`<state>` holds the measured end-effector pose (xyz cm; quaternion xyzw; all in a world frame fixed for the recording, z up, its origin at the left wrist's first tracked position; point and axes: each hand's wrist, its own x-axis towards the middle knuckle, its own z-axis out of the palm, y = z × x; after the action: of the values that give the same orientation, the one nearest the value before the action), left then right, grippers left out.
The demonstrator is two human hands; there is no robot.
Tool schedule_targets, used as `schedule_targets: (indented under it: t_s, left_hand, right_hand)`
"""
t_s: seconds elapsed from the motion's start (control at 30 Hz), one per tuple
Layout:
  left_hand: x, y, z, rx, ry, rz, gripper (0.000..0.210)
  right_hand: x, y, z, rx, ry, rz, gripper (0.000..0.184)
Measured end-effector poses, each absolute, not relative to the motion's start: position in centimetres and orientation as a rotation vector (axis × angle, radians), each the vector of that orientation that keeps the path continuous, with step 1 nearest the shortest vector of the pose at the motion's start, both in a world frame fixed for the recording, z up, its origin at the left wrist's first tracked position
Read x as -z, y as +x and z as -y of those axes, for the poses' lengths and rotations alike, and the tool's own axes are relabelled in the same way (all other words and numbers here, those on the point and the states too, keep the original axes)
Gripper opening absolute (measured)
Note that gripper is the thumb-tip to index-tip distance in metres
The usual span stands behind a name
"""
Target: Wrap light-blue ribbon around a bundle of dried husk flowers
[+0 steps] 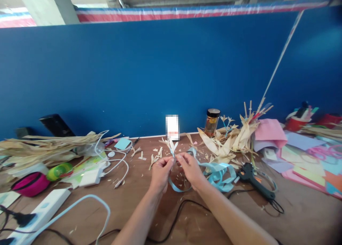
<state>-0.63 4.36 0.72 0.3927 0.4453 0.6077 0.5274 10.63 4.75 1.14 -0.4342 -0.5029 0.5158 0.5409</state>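
Note:
A small flower of pale dried husk petals (173, 145) stands upright between my two hands, with light blue at its base. My left hand (161, 169) is closed, thumb and fingers pinching its stem. My right hand (190, 167) pinches at the same spot from the other side, on the light blue ribbon wound there; the fingertips hide the exact grip. A loop of this ribbon hangs below my hands, and a loose heap of light blue ribbon (220, 176) lies beside my right wrist. Husk scraps (155, 158) are strewn around.
At right lie a black glue gun (255, 182), dried husks (223, 145), a black-lidded jar (213, 122) and coloured papers (301, 159). At left are a power strip (44, 213), a white charger (91, 177) and more husks (53, 145). A blue partition (160, 70) stands behind; a black cable crosses in front.

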Motion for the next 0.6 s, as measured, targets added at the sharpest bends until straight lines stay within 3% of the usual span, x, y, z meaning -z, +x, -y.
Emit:
schedule_targets:
  t_s: [0.2,0.37,0.6]
  left_hand:
    - [-1.3,0.0,-3.5,-1.462,1.23,-1.206,0.018]
    - [-2.2,0.2,-2.9,-1.461,1.474,-1.291,0.019]
    - [-2.5,0.4,-2.7,-1.432,1.396,-1.233,0.018]
  right_hand:
    - [-2.3,11.7,-4.9,-0.969,-1.082,1.382,0.027]
    - [-2.3,11.8,-4.9,-0.985,-1.129,1.382,0.027]
    - [-3.2,11.9,-4.5,-0.865,-1.158,1.469,0.023]
